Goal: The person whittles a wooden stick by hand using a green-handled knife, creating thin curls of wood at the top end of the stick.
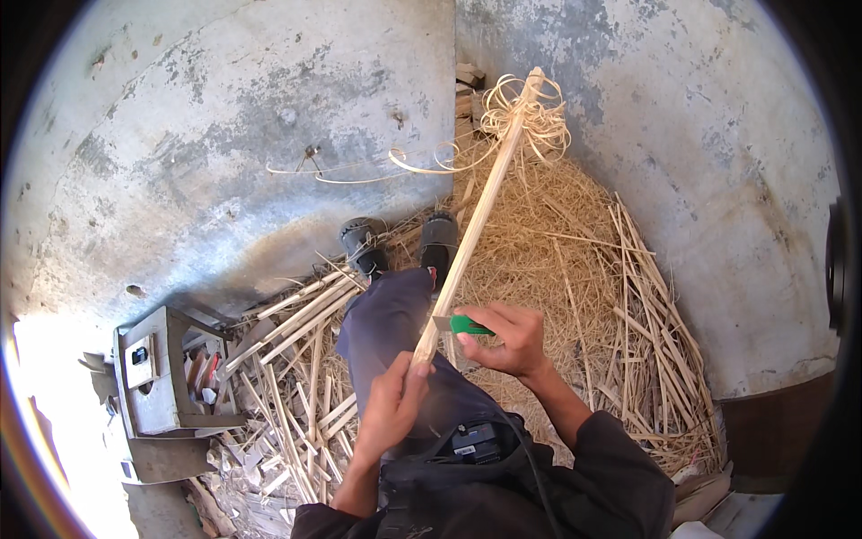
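A long pale wooden stick (489,199) slants away from me, its near end gripped in my left hand (392,402) over my lap. Thin curled shavings (541,121) cluster round its far end, and a few loose strands trail off to the left. My right hand (511,340) is closed round the green handle of a knife (470,326). The knife's short blade lies against the stick, a little beyond my left hand. Part of the blade is hidden behind the stick or too small to make out.
Fine straw-like shavings (548,242) heap up ahead and right, bordered by split sticks (660,350). More sticks (305,314) lie at the left beside a worn box-like stand (153,377). Weathered walls (359,99) meet in a corner ahead. My shoes (364,242) rest near the left wall.
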`<state>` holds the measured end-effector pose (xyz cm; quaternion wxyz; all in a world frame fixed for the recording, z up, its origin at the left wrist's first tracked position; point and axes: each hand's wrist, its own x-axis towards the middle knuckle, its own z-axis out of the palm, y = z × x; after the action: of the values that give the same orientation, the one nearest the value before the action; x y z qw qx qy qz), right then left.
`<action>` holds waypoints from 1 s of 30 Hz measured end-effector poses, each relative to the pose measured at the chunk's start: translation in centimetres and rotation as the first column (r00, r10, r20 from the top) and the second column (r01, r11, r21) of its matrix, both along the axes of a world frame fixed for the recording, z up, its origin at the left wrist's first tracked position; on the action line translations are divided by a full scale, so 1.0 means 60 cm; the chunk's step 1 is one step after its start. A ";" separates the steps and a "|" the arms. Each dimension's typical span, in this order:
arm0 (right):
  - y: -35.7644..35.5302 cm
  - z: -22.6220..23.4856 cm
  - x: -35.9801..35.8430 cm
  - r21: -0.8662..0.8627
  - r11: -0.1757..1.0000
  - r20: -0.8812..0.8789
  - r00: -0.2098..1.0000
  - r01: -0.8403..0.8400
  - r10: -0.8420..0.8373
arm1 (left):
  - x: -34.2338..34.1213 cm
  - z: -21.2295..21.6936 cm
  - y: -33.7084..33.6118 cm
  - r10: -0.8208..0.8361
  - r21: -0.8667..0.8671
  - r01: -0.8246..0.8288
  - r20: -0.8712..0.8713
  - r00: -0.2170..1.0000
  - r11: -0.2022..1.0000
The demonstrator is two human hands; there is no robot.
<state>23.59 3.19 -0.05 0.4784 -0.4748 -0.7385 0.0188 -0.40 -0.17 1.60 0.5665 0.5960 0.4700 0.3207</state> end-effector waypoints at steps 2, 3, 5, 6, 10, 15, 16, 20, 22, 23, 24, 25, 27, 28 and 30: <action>0.000 0.004 0.002 0.012 1.000 0.032 0.999 0.008 -0.008 | 0.002 0.001 -0.002 0.005 -0.006 -0.005 0.009 1.000 1.000; -0.001 0.005 0.002 0.012 1.000 0.032 0.999 0.008 -0.008 | 0.003 0.003 -0.004 0.010 -0.012 -0.010 0.018 1.000 1.000; -0.003 0.005 0.002 0.028 0.999 0.034 0.999 0.026 -0.027 | 0.004 0.007 -0.006 0.009 -0.010 -0.008 0.008 1.000 1.000; -0.002 0.004 0.001 0.027 0.999 0.032 0.999 0.026 -0.026 | 0.003 0.008 -0.006 0.008 -0.008 -0.008 -0.003 1.000 1.000; 0.000 0.004 0.002 0.039 0.998 0.043 0.998 0.048 -0.049 | 0.002 0.005 -0.005 0.004 0.001 -0.004 -0.033 0.999 1.000; -0.002 0.003 0.001 0.050 0.997 0.051 0.996 0.065 -0.067 | 0.004 0.006 -0.005 -0.001 0.076 0.006 -0.065 0.998 0.997; -0.002 0.003 -0.001 0.051 0.996 0.051 0.996 0.069 -0.072 | 0.003 0.006 -0.005 -0.001 0.076 0.006 -0.066 0.998 0.997; -0.003 -0.002 -0.001 0.064 0.994 0.066 0.994 0.089 -0.093 | 0.004 0.007 -0.005 0.000 0.067 0.004 -0.071 0.998 0.998; 0.000 -0.001 -0.003 0.076 0.992 0.050 0.994 0.097 -0.101 | 0.004 0.007 -0.005 0.002 0.063 0.003 -0.070 0.998 0.998; 0.001 -0.001 -0.004 0.088 0.990 0.035 0.993 0.107 -0.110 | 0.003 0.006 -0.005 -0.001 0.064 0.005 -0.072 0.997 0.998; 0.000 -0.001 -0.004 0.087 0.990 0.035 0.993 0.106 -0.110 | 0.003 0.004 -0.005 -0.003 0.065 0.007 -0.073 0.997 0.998; 0.000 -0.002 -0.003 0.080 0.991 0.041 0.993 0.109 -0.112 | 0.003 0.003 -0.005 -0.002 0.065 0.007 -0.073 0.997 0.998; 0.000 -0.002 -0.003 0.073 0.991 0.047 0.992 0.112 -0.115 | 0.002 0.002 -0.005 0.000 0.073 0.005 -0.070 0.998 0.997; 0.000 0.000 -0.003 0.060 0.992 0.045 0.992 0.111 -0.114 | 0.001 0.003 -0.006 0.000 0.073 0.005 -0.071 0.998 0.997; -0.001 0.000 -0.003 0.046 0.993 0.044 0.993 0.112 -0.114 | 0.002 0.006 -0.006 0.002 0.076 0.005 -0.092 0.996 0.997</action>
<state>23.42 3.16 -0.06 0.4716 -0.5056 -0.7217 -0.0352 -0.31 -0.55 1.99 0.5214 0.6319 0.4825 0.3101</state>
